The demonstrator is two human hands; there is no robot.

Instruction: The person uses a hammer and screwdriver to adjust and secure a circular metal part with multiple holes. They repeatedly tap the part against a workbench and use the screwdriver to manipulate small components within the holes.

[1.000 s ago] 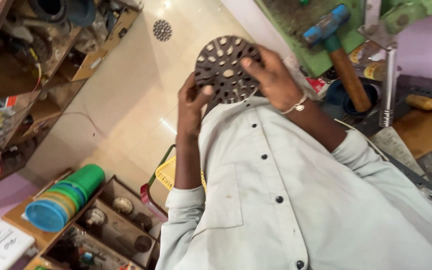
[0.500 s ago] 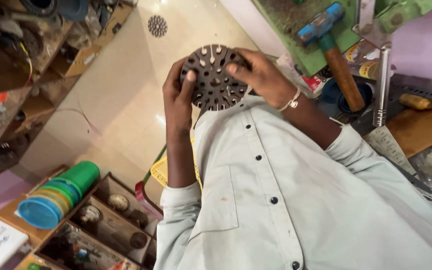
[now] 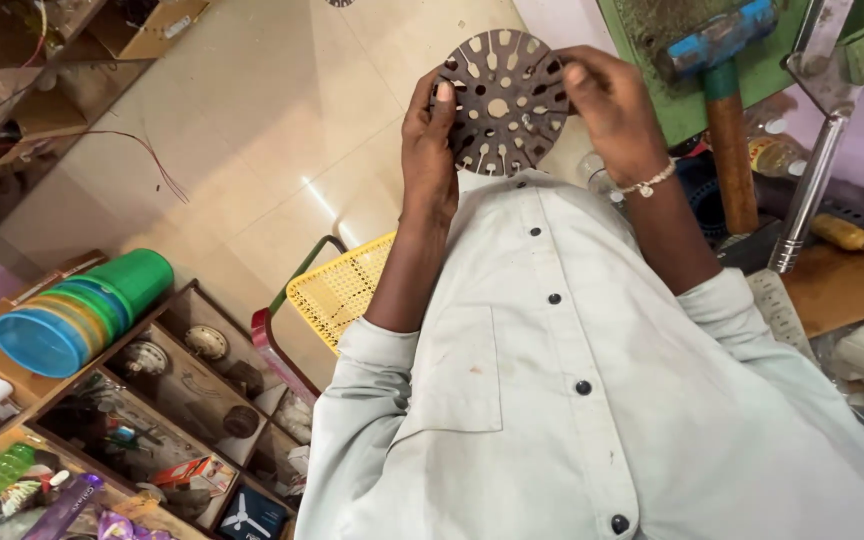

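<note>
A blue-headed hammer [image 3: 720, 90] lies on the green board [image 3: 652, 50]. Stacked coloured cups [image 3: 82, 312] rest above a wooden shelf [image 3: 167, 380]. A yellow perforated seat [image 3: 342, 290] is nearby.

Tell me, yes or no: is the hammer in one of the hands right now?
No: both the left hand and the right hand grip the slotted metal disc, while the hammer lies apart on the bench.

The round metal disc [image 3: 500, 100] is dark, rust-brown and flat, pierced all over: a small round hole at its middle, a ring of small round holes about that, and longer slots fanning out toward the rim. It stands nearly face-on to the camera, held up in the air at the far middle of the scene, above the pale tiled floor, gripped at its left and right edges.
</note>
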